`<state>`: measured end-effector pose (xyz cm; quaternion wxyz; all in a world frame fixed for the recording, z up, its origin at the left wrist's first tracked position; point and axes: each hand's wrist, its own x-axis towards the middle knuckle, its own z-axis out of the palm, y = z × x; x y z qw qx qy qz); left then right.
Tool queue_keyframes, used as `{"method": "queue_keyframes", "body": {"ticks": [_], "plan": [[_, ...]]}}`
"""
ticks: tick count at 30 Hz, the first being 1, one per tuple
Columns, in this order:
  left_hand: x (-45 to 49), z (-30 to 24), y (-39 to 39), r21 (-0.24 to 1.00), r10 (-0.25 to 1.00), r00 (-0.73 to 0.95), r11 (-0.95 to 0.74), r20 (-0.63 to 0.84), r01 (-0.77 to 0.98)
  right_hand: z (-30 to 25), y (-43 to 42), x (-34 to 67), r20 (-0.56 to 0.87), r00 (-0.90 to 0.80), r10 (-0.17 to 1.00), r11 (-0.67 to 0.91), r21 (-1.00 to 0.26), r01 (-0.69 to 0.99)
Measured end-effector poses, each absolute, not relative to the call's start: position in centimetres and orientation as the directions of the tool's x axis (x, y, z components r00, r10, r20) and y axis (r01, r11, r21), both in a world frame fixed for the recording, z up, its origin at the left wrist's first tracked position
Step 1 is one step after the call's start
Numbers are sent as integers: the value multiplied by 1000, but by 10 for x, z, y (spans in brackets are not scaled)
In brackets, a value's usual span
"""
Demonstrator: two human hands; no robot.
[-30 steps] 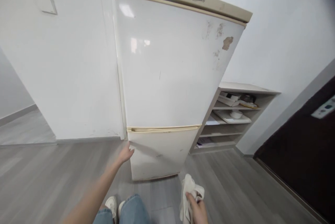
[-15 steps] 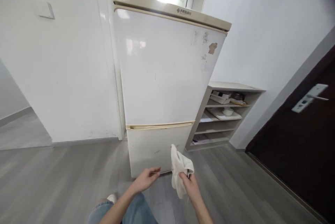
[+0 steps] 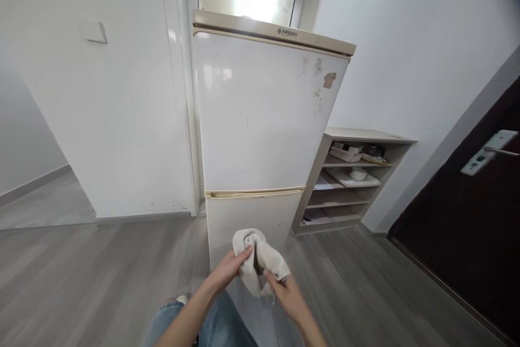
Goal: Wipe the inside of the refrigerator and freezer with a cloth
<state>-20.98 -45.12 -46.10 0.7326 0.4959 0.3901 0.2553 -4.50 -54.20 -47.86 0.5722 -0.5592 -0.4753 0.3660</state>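
Observation:
A crumpled off-white cloth is held between my two hands, low in front of the fridge. My left hand grips its left side, thumb on top. On the right end of the cloth, my right hand is closed with the thumb over the fabric. Behind them stands a white two-door fridge with beige trim, both doors closed. Brown and grey marks show near the upper right of its top door. The cloth hides part of the lower door.
To the right of the fridge is a low shelf unit with boxes, a tray, a white bowl and papers. A dark door with a metal handle stands at far right. A white wall with a switch is on the left.
My left hand has come to the cloth and taken hold of it; before, only my right hand held it. The cloth has shifted left and is bunched between both hands. The view has tilted slightly.

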Motion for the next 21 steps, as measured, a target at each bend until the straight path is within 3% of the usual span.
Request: {"method": "queue_keyframes", "body": {"ticks": [4,7,18,21], "plan": [[-225,-451,-447,946,811,496,316,-310,74,-473,-544,-26,-20,457,889,-40,-999,35],[-236,-445,-442,962,829,489,242,-273,128,-473,-544,-9,-36,557,830,-54,-998,17],[-255,-431,-423,987,747,650,59,-141,148,-477,-548,32,-105,686,720,-76,-994,-73],[-255,-429,-418,988,779,621,-13,-88,156,-481,-550,40,-106,689,717,-68,-994,-82]]}}
